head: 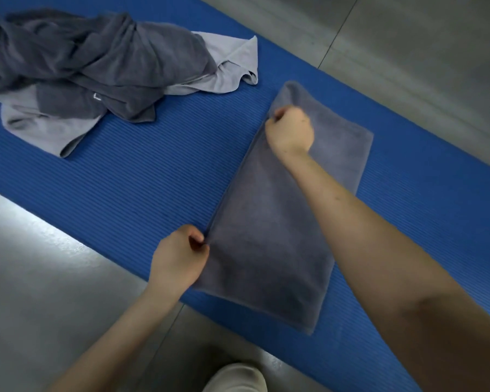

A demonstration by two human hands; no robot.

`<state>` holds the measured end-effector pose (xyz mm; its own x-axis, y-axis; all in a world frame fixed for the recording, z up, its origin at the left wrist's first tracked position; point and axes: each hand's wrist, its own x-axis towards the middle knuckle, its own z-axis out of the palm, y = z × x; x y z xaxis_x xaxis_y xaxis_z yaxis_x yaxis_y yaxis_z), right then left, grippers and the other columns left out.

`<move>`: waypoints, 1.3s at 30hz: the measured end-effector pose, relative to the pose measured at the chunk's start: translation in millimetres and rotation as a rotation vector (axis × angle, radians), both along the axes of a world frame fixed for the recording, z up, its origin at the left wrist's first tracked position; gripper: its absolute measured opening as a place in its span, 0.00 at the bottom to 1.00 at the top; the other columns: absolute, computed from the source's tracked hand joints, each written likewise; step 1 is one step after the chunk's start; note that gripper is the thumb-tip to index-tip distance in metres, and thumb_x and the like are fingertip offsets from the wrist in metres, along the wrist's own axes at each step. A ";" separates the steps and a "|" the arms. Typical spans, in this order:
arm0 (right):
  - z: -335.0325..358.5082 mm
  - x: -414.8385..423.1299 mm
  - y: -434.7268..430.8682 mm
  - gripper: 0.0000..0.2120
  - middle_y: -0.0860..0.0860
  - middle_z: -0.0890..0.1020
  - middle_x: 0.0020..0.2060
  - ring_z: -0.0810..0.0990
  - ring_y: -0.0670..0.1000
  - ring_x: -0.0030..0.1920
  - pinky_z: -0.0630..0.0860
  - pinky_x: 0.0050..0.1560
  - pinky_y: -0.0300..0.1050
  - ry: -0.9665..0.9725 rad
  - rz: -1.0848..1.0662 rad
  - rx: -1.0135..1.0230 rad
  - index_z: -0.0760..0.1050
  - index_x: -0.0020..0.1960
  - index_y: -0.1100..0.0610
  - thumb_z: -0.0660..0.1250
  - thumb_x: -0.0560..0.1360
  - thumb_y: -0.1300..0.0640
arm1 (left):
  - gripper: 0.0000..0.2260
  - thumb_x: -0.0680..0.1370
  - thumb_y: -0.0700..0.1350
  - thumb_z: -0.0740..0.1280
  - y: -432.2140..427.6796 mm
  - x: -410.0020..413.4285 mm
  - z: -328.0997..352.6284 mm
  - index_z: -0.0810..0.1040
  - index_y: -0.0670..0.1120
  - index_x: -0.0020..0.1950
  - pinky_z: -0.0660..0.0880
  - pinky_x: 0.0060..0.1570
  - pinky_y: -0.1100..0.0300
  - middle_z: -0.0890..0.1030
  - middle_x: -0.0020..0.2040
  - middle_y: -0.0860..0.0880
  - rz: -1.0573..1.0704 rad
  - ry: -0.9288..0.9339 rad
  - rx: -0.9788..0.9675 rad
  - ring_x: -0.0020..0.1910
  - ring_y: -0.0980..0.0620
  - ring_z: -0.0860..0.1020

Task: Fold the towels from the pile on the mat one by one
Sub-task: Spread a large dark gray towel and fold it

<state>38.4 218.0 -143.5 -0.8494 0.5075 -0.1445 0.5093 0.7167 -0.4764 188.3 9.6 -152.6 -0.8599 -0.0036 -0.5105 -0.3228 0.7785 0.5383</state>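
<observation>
A dark grey towel (272,236) lies flat on the blue ribbed mat (142,179), folded into a long rectangle. My left hand (178,258) pinches the towel's near left corner. My right hand (290,130) reaches across the towel and pinches its left edge near the far corner. At the far left of the mat sits the pile of crumpled towels (77,63), dark grey ones on top of light grey ones.
Grey glossy floor (40,278) surrounds the mat on both sides. A light-coloured knee (235,377) shows at the bottom edge. A bare stretch of mat lies between the pile and the folded towel.
</observation>
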 end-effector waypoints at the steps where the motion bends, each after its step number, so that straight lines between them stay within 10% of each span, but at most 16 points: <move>1: -4.8 3.3 -4.3 0.09 0.51 0.77 0.35 0.76 0.52 0.38 0.66 0.34 0.41 -0.036 0.051 -0.023 0.75 0.43 0.57 0.60 0.76 0.56 | 0.02 0.74 0.44 0.66 -1.9 1.1 -1.7 0.76 0.50 0.47 0.67 0.41 0.60 0.79 0.43 0.52 -0.004 0.007 -0.041 0.46 0.50 0.77; 10: -23.4 118.8 105.0 0.22 0.61 0.76 0.60 0.72 0.63 0.60 0.66 0.58 0.55 -0.111 -0.334 0.327 0.67 0.66 0.59 0.63 0.75 0.50 | 0.12 0.75 0.47 0.67 11.0 14.2 -6.6 0.71 0.46 0.57 0.65 0.41 0.57 0.77 0.48 0.47 -0.060 0.089 -0.124 0.44 0.49 0.72; 19: -39.8 132.5 133.2 0.23 0.54 0.83 0.40 0.79 0.58 0.47 0.61 0.61 0.51 -0.004 -0.469 0.145 0.66 0.66 0.54 0.64 0.71 0.55 | 0.14 0.72 0.41 0.69 9.8 -7.2 -7.8 0.74 0.45 0.57 0.67 0.39 0.55 0.81 0.46 0.44 -0.166 0.243 -0.122 0.46 0.42 0.77; 29: -37.5 329.8 121.0 0.19 0.58 0.84 0.44 0.81 0.61 0.49 0.67 0.58 0.55 0.024 -1.058 0.141 0.70 0.60 0.55 0.69 0.71 0.54 | 0.19 0.74 0.43 0.68 132.9 -98.4 -16.3 0.72 0.46 0.64 0.69 0.53 0.49 0.79 0.55 0.42 -0.925 0.584 -0.236 0.55 0.40 0.76; 34: -42.0 365.1 108.9 0.10 0.49 0.82 0.39 0.79 0.57 0.42 0.68 0.49 0.51 0.103 -0.921 0.161 0.74 0.48 0.53 0.65 0.73 0.47 | 0.24 0.70 0.33 0.67 184.1 -92.9 -13.2 0.71 0.45 0.66 0.65 0.55 0.46 0.75 0.55 0.40 -0.960 0.692 -0.323 0.55 0.39 0.71; 39: -34.9 386.2 156.3 0.17 0.49 0.81 0.48 0.77 0.55 0.49 0.63 0.48 0.48 0.106 -0.288 0.489 0.80 0.50 0.51 0.61 0.71 0.42 | 0.12 0.69 0.42 0.73 155.0 -13.6 -6.9 0.81 0.43 0.52 0.74 0.38 0.51 0.76 0.42 0.43 -1.035 0.870 0.072 0.41 0.41 0.75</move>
